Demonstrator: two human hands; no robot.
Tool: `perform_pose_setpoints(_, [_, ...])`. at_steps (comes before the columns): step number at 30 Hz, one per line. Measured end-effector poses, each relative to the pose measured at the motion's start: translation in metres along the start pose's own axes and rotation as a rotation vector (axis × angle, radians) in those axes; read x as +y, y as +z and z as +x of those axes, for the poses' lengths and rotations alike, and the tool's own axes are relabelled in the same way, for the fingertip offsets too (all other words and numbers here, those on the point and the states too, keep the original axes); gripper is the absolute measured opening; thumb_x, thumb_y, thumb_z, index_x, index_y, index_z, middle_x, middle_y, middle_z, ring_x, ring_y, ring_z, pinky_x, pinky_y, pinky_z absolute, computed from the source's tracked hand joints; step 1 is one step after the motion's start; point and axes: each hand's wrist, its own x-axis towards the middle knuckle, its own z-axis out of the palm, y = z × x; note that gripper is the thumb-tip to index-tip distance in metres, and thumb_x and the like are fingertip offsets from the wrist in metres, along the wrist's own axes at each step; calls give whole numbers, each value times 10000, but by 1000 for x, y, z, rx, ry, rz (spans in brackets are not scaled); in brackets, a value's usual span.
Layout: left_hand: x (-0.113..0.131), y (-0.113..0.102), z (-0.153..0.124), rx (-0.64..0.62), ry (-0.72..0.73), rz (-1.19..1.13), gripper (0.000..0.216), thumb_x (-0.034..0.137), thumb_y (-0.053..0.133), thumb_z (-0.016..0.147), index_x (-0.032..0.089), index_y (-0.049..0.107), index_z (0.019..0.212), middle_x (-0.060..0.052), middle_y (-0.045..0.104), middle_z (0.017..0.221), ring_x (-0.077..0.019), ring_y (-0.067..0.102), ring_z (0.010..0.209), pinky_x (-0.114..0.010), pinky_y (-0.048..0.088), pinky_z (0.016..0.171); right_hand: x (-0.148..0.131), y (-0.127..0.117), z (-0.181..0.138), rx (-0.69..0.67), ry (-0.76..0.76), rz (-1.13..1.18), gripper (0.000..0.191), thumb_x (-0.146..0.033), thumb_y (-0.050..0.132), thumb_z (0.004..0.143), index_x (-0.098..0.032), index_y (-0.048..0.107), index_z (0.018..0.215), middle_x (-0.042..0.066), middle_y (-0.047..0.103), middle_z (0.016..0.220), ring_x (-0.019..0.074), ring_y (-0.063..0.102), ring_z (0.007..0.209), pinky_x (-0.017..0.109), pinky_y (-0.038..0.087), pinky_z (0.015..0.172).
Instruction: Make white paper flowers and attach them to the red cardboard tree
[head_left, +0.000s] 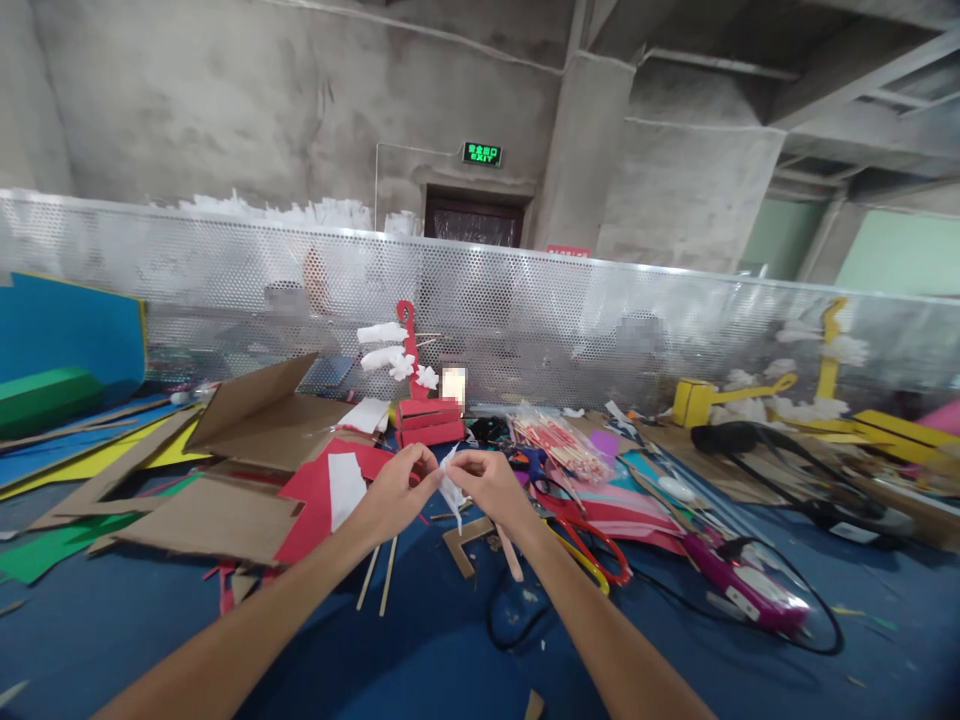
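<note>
We hold a small white scrap (451, 488) above the middle of the blue table (420, 660), just on the near side of a red box (432, 423). Our left hand (401, 488) pinches its left edge between thumb and forefinger; our right hand (491, 485) pinches it from the right, the fingertips of the two hands close together, and the scrap's pointed lower end hangs down between them. Below our left wrist we see two thin sticks (388, 577) lying side by side, and below our right hand an angled cardboard piece (459, 553). To the left of our hands a white strip (346, 490) lies on a red sheet (306, 500), beside flat and folded brown cardboard (210, 515). To the right we have scissors with red handles (616, 562), a clear bag of sticks (566, 445) farther off, and a purple tool (750, 588) with a black cable. From the red box rises a red upright (411, 365) with white shapes attached on its left. Along the far side runs a perforated metal panel (517, 320), and beyond it a green exit sign (482, 154) hangs on the concrete wall (225, 110).
</note>
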Motion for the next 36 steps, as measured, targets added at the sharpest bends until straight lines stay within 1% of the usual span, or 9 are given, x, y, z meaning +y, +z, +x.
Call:
perform_pose_setpoints(5, [1, 0, -1, 11, -10, 43, 191, 350, 466, 882, 184, 503, 794, 5, 561, 742, -146, 550, 680, -233, 436, 613, -1, 1, -1, 21, -30, -47, 111, -232, 606, 707, -136, 644, 669, 4, 612, 606, 113, 545, 549, 198, 419, 519])
perform_pose_setpoints(10, [3, -1, -1, -30, -19, 54, 170, 321, 455, 885, 187, 535, 818, 2, 594, 736, -150, 574, 684, -225, 436, 598, -2, 2, -2, 24, -112, -129, 115, -227, 592, 723, -139, 653, 682, 29, 654, 672, 139, 593, 627, 212, 454, 585])
perform_pose_setpoints(16, [-1, 2, -2, -19, -31, 81, 140, 282, 471, 864, 189, 564, 816, -11, 627, 749, -157, 593, 692, -230, 445, 605, -6, 2, -5, 38, -166, -222, 122, -227, 580, 735, -145, 647, 674, 23, 653, 649, 135, 595, 606, 203, 444, 570])
perform_pose_setpoints(22, [-1, 2, -1, 7, -60, 124, 138, 276, 487, 835, 184, 586, 803, -24, 640, 742, -164, 590, 681, -229, 437, 584, -5, 7, -8, 77, -160, -290, 124, -231, 572, 733, -147, 660, 710, 22, 656, 637, 134, 582, 574, 210, 441, 559])
perform_pose_setpoints(25, [0, 0, 0, 2, -52, 75, 145, 278, 493, 825, 175, 586, 780, -21, 629, 720, -160, 582, 671, -230, 438, 591, -6, 7, -8, 72, -160, -256, 121, -229, 565, 730, -148, 649, 696, 22, 648, 634, 133, 574, 572, 212, 441, 557])
perform_pose_setpoints(28, [0, -1, 2, -10, -37, -29, 158, 283, 497, 825, 167, 588, 769, -13, 613, 694, -150, 569, 653, -234, 443, 613, -8, 5, -6, 57, -162, -211, 123, -228, 559, 726, -152, 629, 659, 19, 630, 620, 133, 563, 574, 213, 437, 555])
perform_pose_setpoints(32, [-2, -1, 4, -24, -52, -144, 172, 300, 512, 820, 158, 590, 763, -7, 592, 663, -140, 546, 620, -237, 441, 615, -11, 4, -4, 40, -141, -171, 127, -240, 562, 720, -154, 630, 657, 25, 634, 641, 141, 567, 600, 221, 447, 566])
perform_pose_setpoints(36, [-3, -2, 5, -42, -82, -198, 176, 311, 521, 820, 154, 577, 764, -1, 567, 651, -133, 537, 603, -233, 433, 590, -12, 4, -4, 42, -129, -136, 137, -243, 556, 727, -149, 635, 667, 26, 633, 651, 140, 568, 614, 220, 450, 578])
